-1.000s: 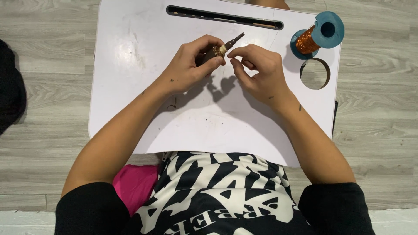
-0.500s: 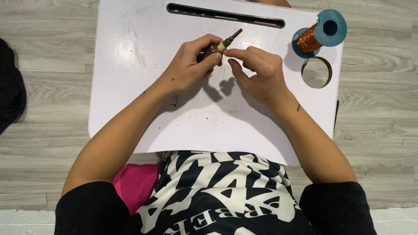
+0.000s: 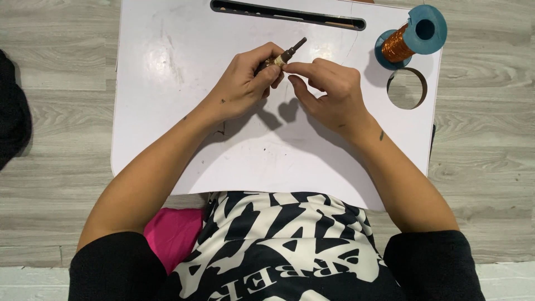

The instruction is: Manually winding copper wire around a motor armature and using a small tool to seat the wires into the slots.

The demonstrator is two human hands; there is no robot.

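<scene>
My left hand (image 3: 245,83) grips a small dark metal rod (image 3: 291,52) with a brass-coloured winding near its middle, the tip pointing up and right. My right hand (image 3: 329,92) pinches at that winding with thumb and forefinger, touching the rod beside my left fingers. A thin copper wire is too fine to follow. Both hands hover over the middle of a white lap tray (image 3: 167,122).
A teal spool of copper wire (image 3: 412,36) lies at the tray's top right, above a round cup hole (image 3: 407,88). A long dark slot (image 3: 287,14) runs along the far edge. Grey wood floor surrounds the tray; a dark object (image 3: 11,111) lies at left.
The hands stay almost in place; my right fingers have shifted slightly along the rod's winding.
</scene>
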